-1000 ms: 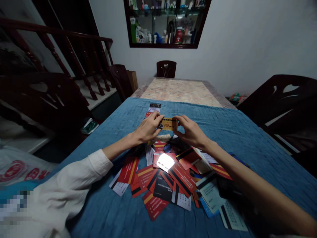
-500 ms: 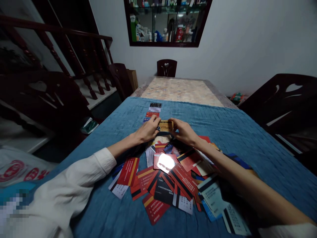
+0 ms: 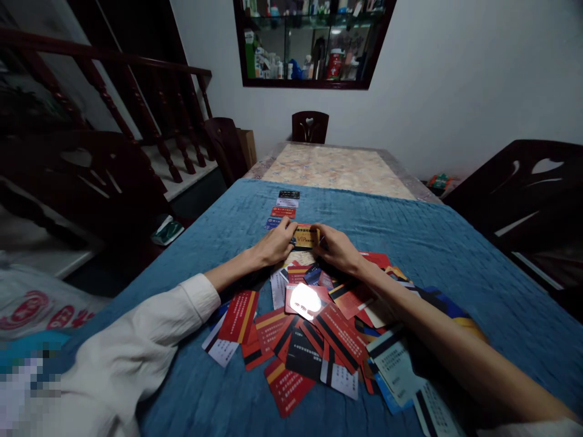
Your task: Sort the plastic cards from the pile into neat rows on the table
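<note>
Evidently, in the head view, the left hand [image 3: 276, 243] and right hand [image 3: 337, 249] grasp opposite ends of a gold VIP card [image 3: 304, 238], its printed face toward the camera, over a blue cloth [image 3: 419, 237] on the counter [image 3: 339, 162]. The card sits between a row of cards [image 3: 283, 212] beyond and an overlapping pile of cards [image 3: 303, 353] nearer; contact with the cloth cannot be determined.

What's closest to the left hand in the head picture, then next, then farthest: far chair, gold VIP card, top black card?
From the left hand:
1. Gold VIP card, held at its right side.
2. Top black card, ahead, ending the row of cards.
3. Far chair, at the far end of the table.
</note>
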Demonstrator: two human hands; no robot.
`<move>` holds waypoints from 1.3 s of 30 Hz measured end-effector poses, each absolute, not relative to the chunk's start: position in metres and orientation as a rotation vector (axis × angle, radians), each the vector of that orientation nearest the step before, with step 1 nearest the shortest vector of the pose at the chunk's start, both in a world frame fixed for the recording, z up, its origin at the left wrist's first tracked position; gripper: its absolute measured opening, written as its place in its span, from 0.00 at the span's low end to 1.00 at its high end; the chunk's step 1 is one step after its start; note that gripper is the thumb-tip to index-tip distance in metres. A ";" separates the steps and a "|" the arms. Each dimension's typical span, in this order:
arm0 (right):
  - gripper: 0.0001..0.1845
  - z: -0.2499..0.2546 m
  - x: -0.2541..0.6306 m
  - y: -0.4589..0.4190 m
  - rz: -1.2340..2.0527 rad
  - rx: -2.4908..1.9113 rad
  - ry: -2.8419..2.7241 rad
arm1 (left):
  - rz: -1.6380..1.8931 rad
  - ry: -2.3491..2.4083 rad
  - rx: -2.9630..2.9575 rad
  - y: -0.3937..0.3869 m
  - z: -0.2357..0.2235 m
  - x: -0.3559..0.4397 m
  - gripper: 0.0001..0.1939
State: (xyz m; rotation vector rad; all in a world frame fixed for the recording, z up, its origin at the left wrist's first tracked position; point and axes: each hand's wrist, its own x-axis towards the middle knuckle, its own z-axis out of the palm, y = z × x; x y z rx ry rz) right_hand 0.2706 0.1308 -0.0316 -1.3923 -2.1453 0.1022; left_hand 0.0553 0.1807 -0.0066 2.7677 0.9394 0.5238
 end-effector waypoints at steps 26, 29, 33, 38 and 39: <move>0.26 -0.010 0.214 0.215 0.045 -1.338 -2.204 | 0.478 1.040 2.899 0.253 0.020 -0.002 0.20; 0.23 -0.007 0.209 0.229 0.044 -1.376 -2.241 | 0.474 1.055 2.903 0.267 0.022 -0.007 0.19; 0.21 -0.001 0.203 0.245 0.017 -1.469 -2.270 | 0.447 1.071 2.913 0.286 0.021 -0.012 0.20; 0.22 -0.002 0.200 0.276 -0.051 -1.482 -2.262 | 0.448 1.099 2.925 0.315 0.017 -0.014 0.18; 0.22 -0.004 0.201 0.283 -0.059 -1.468 -2.258 | 0.445 1.106 2.930 0.323 0.017 -0.013 0.18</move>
